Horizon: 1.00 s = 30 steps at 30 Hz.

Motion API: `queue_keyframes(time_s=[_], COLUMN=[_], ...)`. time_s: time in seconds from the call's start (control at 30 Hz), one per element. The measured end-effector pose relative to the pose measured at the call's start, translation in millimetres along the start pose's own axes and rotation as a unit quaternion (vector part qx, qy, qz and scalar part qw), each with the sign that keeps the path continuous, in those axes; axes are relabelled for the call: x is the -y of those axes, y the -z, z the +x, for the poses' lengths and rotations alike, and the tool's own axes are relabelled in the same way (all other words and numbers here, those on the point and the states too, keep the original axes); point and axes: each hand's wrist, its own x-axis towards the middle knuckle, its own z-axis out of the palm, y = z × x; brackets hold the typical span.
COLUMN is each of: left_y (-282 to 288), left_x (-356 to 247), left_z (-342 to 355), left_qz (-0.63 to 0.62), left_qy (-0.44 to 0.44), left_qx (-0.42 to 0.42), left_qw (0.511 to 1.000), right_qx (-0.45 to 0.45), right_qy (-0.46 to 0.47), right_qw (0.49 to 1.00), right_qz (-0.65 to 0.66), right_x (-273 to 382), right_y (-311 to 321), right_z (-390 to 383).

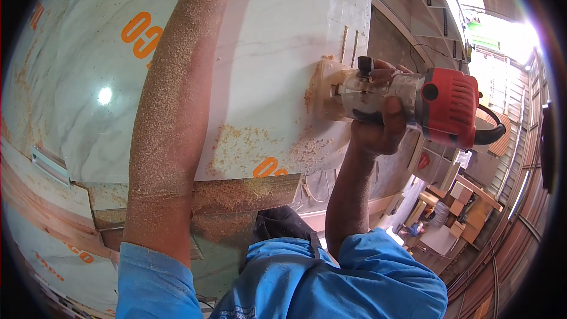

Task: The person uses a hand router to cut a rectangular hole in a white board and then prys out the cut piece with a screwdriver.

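My right hand [387, 127] is closed round the metal body of a red and silver trim router [452, 106]. The router's clear base [326, 91] rests against a white marble-patterned board [266, 65], near its right edge. Two narrow grooves [345, 44] filled with sawdust run in the board just beyond the base. My left forearm [171, 100], coated in sawdust, stretches across the board to the top edge of the picture. The left hand itself is cut off there, so its fingers do not show.
Sawdust [242, 145] lies over the board's near part and on the wooden ledge [248, 192] below it. A black cord [493, 133] curves from the router's end. At right stand white shelving [440, 0] and stacked wood pieces [463, 201].
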Motion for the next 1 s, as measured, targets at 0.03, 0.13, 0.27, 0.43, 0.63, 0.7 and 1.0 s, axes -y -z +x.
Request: queue_keyframes(time_s=[0.03,0.13,0.27,0.43,0.63,0.7,1.0], left_y=[0,-3,-3,-1,-6,-5,-6], left_x=[0,1,-1,-1,-2,1,4], left_z=[0,-1,0,-2,1,3,3], left_qz=[-0.002,0.0,0.011,0.009,0.038,0.042,0.014], left_qy=[-0.002,-0.001,0.008,0.005,0.023,0.02,-0.014], left_qx=[0.001,-0.013,-0.007,-0.027,-0.005,-0.014,-0.017], left_qw=[1.0,1.0,1.0,1.0,0.999,0.999,1.0], right_qx=[-0.003,-0.015,-0.011,-0.019,-0.026,-0.02,-0.002], right_qy=[0.01,-0.001,0.016,0.046,0.1,0.098,0.063], right_qw=[1.0,1.0,1.0,0.998,0.991,0.991,0.998], right_qz=[-0.007,-0.01,-0.02,-0.044,-0.079,-0.087,0.016], right_x=[-1,1,-4,-9,-24,-19,-24], right_y=[0,-2,1,2,2,1,-3], right_z=[0,-3,-5,-10,-14,-11,11])
